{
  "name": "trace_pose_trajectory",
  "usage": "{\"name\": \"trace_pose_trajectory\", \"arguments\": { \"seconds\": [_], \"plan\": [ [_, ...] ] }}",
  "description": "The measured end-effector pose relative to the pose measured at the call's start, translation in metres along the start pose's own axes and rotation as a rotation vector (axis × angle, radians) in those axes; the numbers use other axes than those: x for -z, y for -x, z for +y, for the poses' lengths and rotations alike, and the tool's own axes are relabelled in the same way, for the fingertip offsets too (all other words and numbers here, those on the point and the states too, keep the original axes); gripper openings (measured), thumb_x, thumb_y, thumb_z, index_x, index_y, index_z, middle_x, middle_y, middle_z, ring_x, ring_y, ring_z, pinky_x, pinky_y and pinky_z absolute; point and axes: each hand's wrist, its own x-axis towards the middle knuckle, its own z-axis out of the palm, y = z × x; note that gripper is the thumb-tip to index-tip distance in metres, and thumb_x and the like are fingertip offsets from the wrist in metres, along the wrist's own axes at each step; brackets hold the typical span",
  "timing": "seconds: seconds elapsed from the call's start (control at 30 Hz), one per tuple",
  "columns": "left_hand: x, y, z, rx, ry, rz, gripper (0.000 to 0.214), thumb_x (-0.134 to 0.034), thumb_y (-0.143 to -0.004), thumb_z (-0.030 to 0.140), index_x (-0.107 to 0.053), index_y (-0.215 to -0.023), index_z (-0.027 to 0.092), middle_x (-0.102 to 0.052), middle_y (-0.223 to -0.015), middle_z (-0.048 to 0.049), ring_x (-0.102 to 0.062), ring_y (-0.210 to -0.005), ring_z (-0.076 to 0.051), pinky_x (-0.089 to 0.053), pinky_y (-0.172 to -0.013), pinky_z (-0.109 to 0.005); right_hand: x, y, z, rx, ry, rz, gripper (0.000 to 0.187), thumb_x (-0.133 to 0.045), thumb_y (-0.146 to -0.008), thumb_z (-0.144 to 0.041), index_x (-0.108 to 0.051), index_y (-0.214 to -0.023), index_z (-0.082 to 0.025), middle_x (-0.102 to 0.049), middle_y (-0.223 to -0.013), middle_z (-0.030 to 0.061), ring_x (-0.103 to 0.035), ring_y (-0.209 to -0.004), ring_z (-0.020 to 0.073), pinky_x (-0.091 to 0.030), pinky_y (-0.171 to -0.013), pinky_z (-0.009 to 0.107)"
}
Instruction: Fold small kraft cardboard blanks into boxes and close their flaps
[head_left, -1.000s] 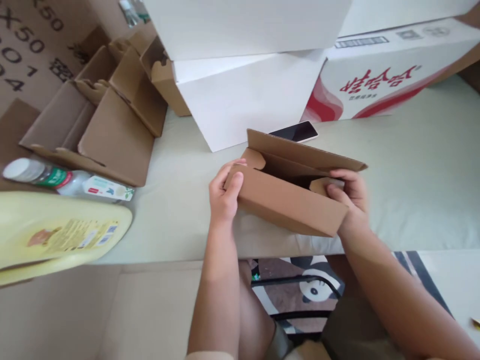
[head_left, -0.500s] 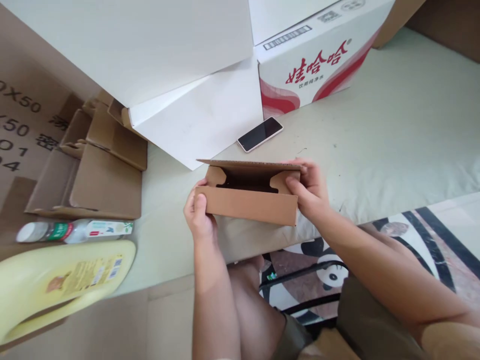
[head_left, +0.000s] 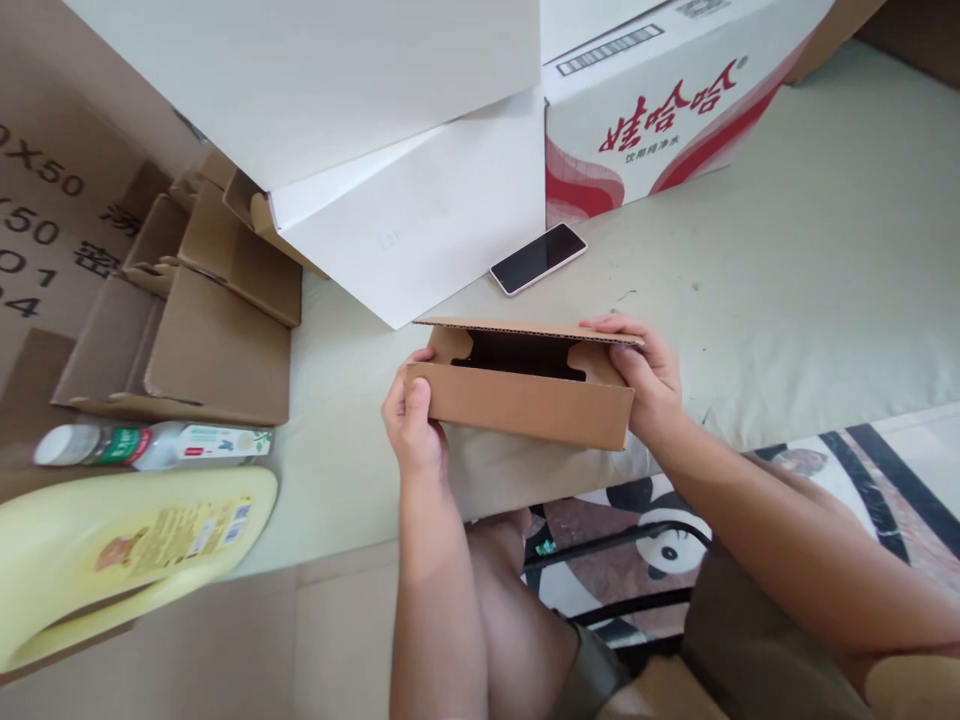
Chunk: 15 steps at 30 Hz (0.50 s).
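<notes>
- Head view: cardboard box (head_left: 517, 405), at six o'clock from the smartphone (head_left: 538, 258).
- Your left hand (head_left: 415, 415) wraps its nine-o'clock end, likely bracing.
- Your right hand (head_left: 649, 375) pinches its lid flap (head_left: 517, 328) at three o'clock, seemingly steadying it.

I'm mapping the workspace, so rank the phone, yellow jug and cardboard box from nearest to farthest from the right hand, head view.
1. Cardboard box: in the right hand, held at its right end.
2. Phone: just beyond the box, left of that hand.
3. Yellow jug: far left.
</notes>
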Motion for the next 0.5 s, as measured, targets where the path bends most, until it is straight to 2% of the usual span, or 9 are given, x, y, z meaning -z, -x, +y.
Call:
{"name": "trace_pose_trajectory", "arguments": {
  "seconds": [0.3, 0.5],
  "plan": [
    [0.0015, -0.0005, 0.0006, 0.04, 0.004, -0.019, 0.046, -0.071, -0.078, 0.059, -0.078, -0.1, 0.02, -0.071, -0.103, -0.0088, -0.066, -0.091, -0.022, -0.05, -0.077, -0.03, 0.0001, 0.0006, 0.001, -0.009, 0.002, 0.014, 0.02, -0.062, -0.091, -0.048, -0.071, -0.099, -0.032, -0.076, -0.109, 0.0027, -0.069, -0.104, 0.0259, -0.054, -0.094, 0.047],
    [0.0001, 0.0, 0.0022, 0.022, -0.014, -0.001, 0.047, -0.07, -0.078, 0.06, -0.077, -0.099, 0.018, -0.071, -0.105, -0.0093, -0.065, -0.095, -0.023, -0.049, -0.079, -0.031, 0.0019, 0.001, 0.0038, -0.018, -0.016, -0.019, 0.02, -0.06, -0.093, -0.047, -0.07, -0.102, -0.032, -0.075, -0.111, 0.0023, -0.068, -0.107, 0.0251, -0.054, -0.096, 0.046]
  ]
}}
